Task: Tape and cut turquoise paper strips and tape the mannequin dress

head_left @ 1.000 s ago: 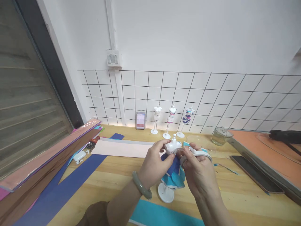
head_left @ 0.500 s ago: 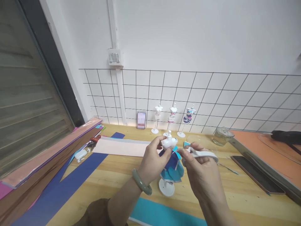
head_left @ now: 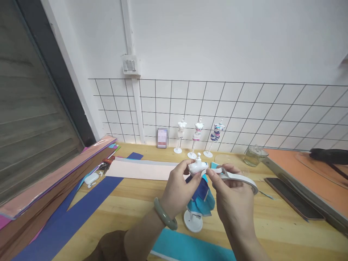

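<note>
My left hand point(head_left: 181, 185) grips the upper body of a small white dress-form mannequin point(head_left: 198, 166), its thumb at the chest. A skirt of dark blue and teal paper or fabric point(head_left: 201, 201) hangs from the mannequin's waist, above a round white base point(head_left: 193, 222). My right hand point(head_left: 231, 190) is closed on a roll of white tape point(head_left: 241, 177). A short strip of the tape stretches from the roll toward the mannequin's chest. Fingers of both hands hide where it meets the body.
Behind stand three small mannequins point(head_left: 197, 132), a phone point(head_left: 162, 137) and a glass jar point(head_left: 255, 156). Pale pink point(head_left: 141, 169), dark blue point(head_left: 89, 206) and teal strips point(head_left: 190, 244) lie on the table. Scissors point(head_left: 108, 160) and an earbud case point(head_left: 91, 178) sit left, a dark phone point(head_left: 292, 197) right.
The mannequin has tilted a little to the right in my left hand. My right hand has brought the tape closer to its chest, and the roll has turned slightly.
</note>
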Demonstrator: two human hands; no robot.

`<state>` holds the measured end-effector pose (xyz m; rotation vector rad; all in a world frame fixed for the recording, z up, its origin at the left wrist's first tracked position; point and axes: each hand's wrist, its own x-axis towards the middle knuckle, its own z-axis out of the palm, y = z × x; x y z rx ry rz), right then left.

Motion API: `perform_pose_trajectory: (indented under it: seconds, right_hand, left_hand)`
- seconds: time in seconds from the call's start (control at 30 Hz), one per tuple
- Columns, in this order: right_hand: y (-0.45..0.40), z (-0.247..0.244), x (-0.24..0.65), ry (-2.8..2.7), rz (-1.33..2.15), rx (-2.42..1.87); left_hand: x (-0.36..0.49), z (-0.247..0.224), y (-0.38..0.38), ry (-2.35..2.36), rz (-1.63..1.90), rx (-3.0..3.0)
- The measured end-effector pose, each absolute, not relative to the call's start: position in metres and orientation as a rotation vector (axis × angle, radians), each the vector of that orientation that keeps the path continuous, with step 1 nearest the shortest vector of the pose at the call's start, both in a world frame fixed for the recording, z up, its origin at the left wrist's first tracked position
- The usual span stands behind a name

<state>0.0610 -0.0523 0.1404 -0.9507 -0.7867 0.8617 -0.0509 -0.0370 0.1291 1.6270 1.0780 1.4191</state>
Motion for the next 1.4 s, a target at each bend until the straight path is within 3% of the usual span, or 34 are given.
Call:
perform_pose_trajectory:
  seconds: [1.4]
  right_hand:
    - [-0.044,0.135,0.065,-0.760,0.975,-0.864]
  left_hand:
    - [-0.054,0.119,-0.022,1.018,1.610,1.690]
